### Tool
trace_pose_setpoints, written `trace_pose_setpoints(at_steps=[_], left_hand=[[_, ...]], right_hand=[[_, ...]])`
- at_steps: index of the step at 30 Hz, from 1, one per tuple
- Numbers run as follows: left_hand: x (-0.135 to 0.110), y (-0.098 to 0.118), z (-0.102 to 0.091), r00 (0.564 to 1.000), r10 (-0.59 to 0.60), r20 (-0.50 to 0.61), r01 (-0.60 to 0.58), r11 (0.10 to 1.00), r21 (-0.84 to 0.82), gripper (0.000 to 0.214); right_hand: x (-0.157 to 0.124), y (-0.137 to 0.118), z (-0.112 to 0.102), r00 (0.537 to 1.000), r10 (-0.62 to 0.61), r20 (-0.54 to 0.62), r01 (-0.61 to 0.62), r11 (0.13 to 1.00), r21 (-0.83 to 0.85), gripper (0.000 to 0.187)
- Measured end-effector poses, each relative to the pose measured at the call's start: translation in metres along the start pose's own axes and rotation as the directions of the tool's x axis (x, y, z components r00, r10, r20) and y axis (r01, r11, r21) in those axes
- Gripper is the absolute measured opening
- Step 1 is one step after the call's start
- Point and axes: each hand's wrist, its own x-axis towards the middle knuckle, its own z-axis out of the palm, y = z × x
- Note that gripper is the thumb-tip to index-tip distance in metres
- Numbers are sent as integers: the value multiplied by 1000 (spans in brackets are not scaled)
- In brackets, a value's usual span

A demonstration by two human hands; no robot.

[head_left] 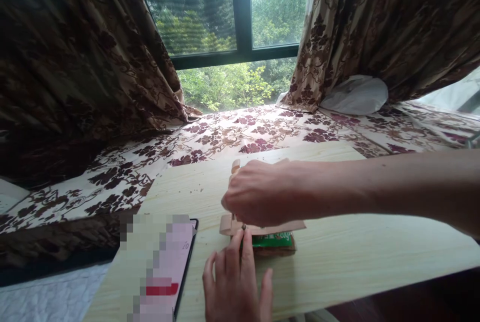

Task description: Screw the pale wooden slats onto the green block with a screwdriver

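Note:
My right hand [258, 194] is curled into a fist over a flat brown cardboard-like piece [294, 225]. Whatever its fingers hold is hidden behind the knuckles. My left hand [234, 282] lies below it with fingers stretched out, the fingertips at the near edge of the brown piece. A small dark bit [244, 227] shows at those fingertips; I cannot tell what it is. Under the brown piece sits a green and brown packet [273, 241] with white printing. A small tan end [236, 165] sticks out beyond my right hand.
A partly blurred-out phone [185, 247] lies on the pale wooden table [360, 257], left of my hands. Crumbs [197, 190] dot the tabletop. Behind it are a flower-patterned cloth [225, 134], curtains, a window and a white bag [356, 94].

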Motion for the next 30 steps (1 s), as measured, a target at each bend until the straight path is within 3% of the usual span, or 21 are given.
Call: trace_pose_setpoints(at_steps=[3, 6, 11, 19, 24, 25, 27, 30], left_hand=[[2, 1, -3, 1000, -6, 4, 6, 1000, 21, 39], [2, 1, -4, 999, -10, 34, 8, 998, 59, 36], [0, 1, -3, 999, -7, 44, 5, 999, 40, 37], [2, 3, -5, 999, -22, 37, 23, 1000, -20, 38], [1, 3, -5, 998, -37, 48, 37, 999, -7, 39], [0, 3, -5, 998, -34, 49, 34, 999, 3, 39], [0, 2, -4, 998, -22, 51, 21, 999, 25, 38], [0, 0, -2, 999, 6, 43, -8, 999, 53, 37]], right_hand=[[-2, -9, -8, 1000, 8, 14, -8, 1000, -23, 13], [-1, -19, -16, 992, 12, 128, -5, 998, -55, 11], [0, -20, -16, 978, 63, 198, -54, 997, -51, 14], [-5, -4, 0, 996, 85, 42, -83, 995, -52, 8], [-9, -15, -11, 999, 16, -28, -20, 989, -144, 11], [-10, -18, -15, 1000, 2, -6, -3, 990, -140, 11], [-9, -23, -20, 987, 63, 148, -46, 992, -119, 10], [-7, -22, -18, 982, 57, 177, -45, 996, -74, 14]])
